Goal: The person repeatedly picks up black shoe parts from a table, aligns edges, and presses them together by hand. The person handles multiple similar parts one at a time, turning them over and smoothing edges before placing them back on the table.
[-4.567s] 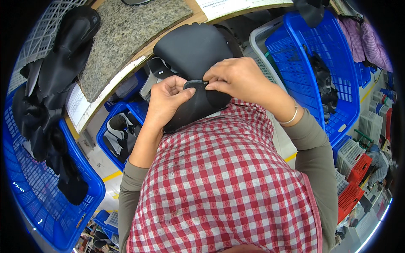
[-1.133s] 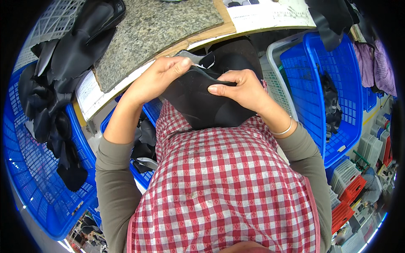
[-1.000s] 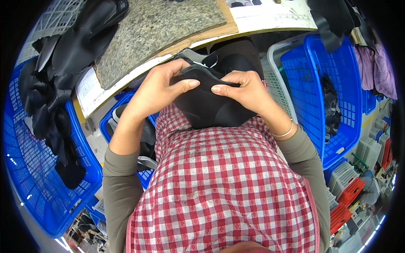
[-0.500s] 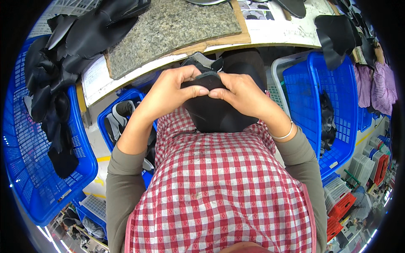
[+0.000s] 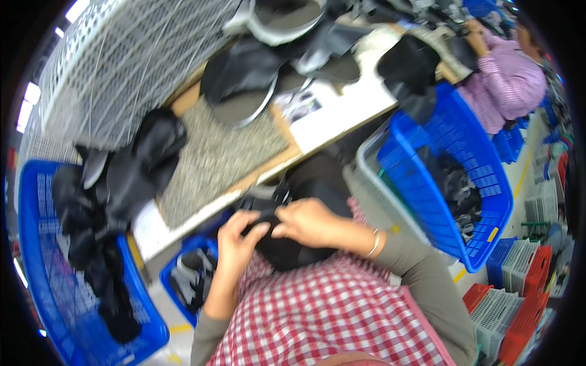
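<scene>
In front of my checked apron I hold a soft black leather-like piece point(image 5: 284, 247) with a grey part showing at its far end. My left hand point(image 5: 239, 236) pinches its left edge, the thumb raised over it and the fingers curled. My right hand point(image 5: 311, 224) grips the edge opposite, fingers bent and thumb near the left thumb. The picture is blurred, so the exact fold between the fingertips cannot be made out.
Beyond my hands stands a worktable with a rough grey board point(image 5: 226, 152) and black cut pieces point(image 5: 241, 70). Blue baskets point(image 5: 149, 326) flank me, with a smaller blue bin point(image 5: 189, 277) below the table. At far right a person in a pink striped sleeve point(image 5: 510, 76) works.
My view has tilted and shifted, so more of the table and a white basket show. Both hands keep hold of the black piece; my left thumb has lifted away from the right one.
</scene>
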`<action>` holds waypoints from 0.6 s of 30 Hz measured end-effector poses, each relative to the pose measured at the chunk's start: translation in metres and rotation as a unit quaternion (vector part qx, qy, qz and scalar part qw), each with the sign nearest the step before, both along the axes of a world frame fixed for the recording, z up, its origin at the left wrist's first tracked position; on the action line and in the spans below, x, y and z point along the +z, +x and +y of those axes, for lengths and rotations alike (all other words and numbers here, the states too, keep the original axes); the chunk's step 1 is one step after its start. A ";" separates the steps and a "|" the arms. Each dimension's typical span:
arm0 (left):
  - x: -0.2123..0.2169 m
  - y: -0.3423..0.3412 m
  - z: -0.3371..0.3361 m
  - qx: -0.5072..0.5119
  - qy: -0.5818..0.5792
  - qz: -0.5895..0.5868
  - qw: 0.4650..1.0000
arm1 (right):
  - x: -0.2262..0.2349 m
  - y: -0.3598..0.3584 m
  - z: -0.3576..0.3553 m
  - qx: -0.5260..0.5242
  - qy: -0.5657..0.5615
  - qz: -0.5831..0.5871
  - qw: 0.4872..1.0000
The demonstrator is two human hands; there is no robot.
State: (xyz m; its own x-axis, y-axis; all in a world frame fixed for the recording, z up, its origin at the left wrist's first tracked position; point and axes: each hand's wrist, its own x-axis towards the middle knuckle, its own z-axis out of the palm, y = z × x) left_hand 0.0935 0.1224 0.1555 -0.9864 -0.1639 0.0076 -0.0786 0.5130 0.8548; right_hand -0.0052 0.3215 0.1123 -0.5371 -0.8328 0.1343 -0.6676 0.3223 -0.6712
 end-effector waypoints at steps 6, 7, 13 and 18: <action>-0.014 -0.016 0.022 0.041 0.043 -0.040 0.997 | -0.029 -0.010 0.008 -0.025 -0.069 -0.053 0.996; -0.018 -0.018 0.023 0.055 0.082 -0.075 0.992 | -0.035 -0.015 0.011 0.007 -0.058 -0.064 0.996; -0.020 -0.018 0.038 0.078 0.005 -0.065 0.995 | -0.051 -0.028 0.039 0.047 -0.047 -0.124 0.990; -0.006 -0.023 0.047 0.077 0.064 -0.083 0.991 | -0.057 -0.022 0.044 -0.006 -0.065 -0.040 0.997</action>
State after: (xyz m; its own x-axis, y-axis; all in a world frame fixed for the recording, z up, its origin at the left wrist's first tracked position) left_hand 0.0708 0.1698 0.1491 -0.9353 -0.3021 -0.1840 -0.2934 0.3719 0.8807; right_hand -0.0271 0.3651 0.0549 -0.5605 -0.8043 0.1975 -0.6070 0.2367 -0.7586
